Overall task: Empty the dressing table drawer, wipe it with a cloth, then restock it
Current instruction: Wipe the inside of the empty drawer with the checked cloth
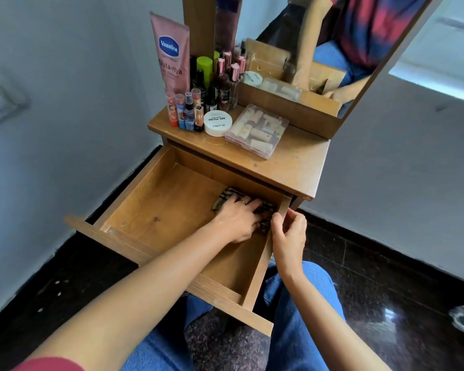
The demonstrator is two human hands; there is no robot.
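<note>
Surface (292, 167) holds cosmetics (198, 103) at its far left corner. Drawer (158, 204) open: left hand (239, 218) flat, fingers spread, pressing cloth (225, 195) into far right corner; right hand (289, 234) pinches drawer's right wall.

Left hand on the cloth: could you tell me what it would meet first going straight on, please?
Probably the drawer's right wall, near its back corner; the left hand presses the cloth close to it.
</note>
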